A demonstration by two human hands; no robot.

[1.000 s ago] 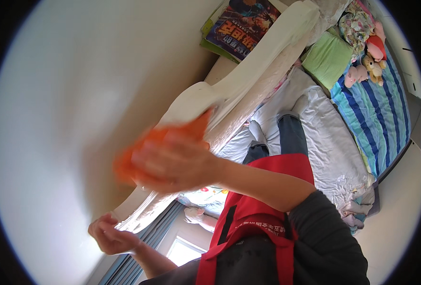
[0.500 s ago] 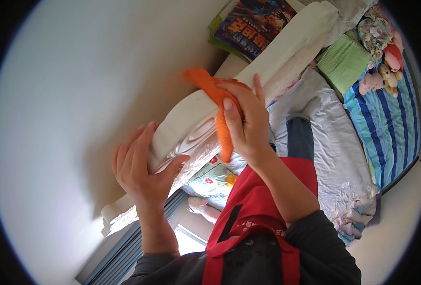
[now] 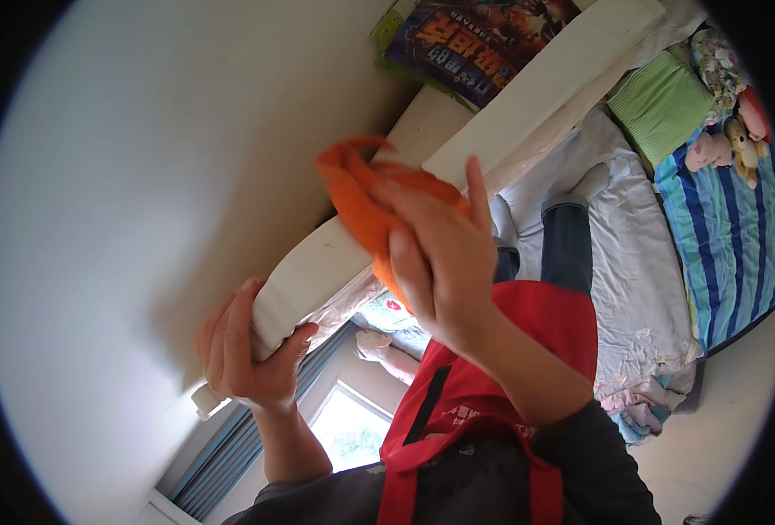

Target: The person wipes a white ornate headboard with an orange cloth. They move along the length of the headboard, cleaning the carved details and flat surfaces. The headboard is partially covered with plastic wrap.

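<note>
A white headboard (image 3: 304, 267) with a curved top edge runs slantwise from lower left to upper right beside the wall. My left hand (image 3: 252, 354) grips its rounded left end, fingers on the wall side and thumb on the near side. An orange cloth (image 3: 352, 188) lies bunched over the top edge, partly blurred by motion. My right hand (image 3: 444, 258) presses the cloth onto the headboard, its index finger and thumb over the fabric and one finger sticking up. The palm hides part of the cloth.
Books with colourful covers (image 3: 475, 52) lie behind the headboard. My feet are on a bed with a pale sheet (image 3: 628, 289). To the right are a green pillow (image 3: 663, 101), a blue striped cover (image 3: 715, 236) and plush toys (image 3: 742, 149). A window (image 3: 350, 429) shows at lower left.
My right hand has slid the cloth left and slightly down along the top edge. My left hand stays on the headboard's end. The view has shifted slightly.
</note>
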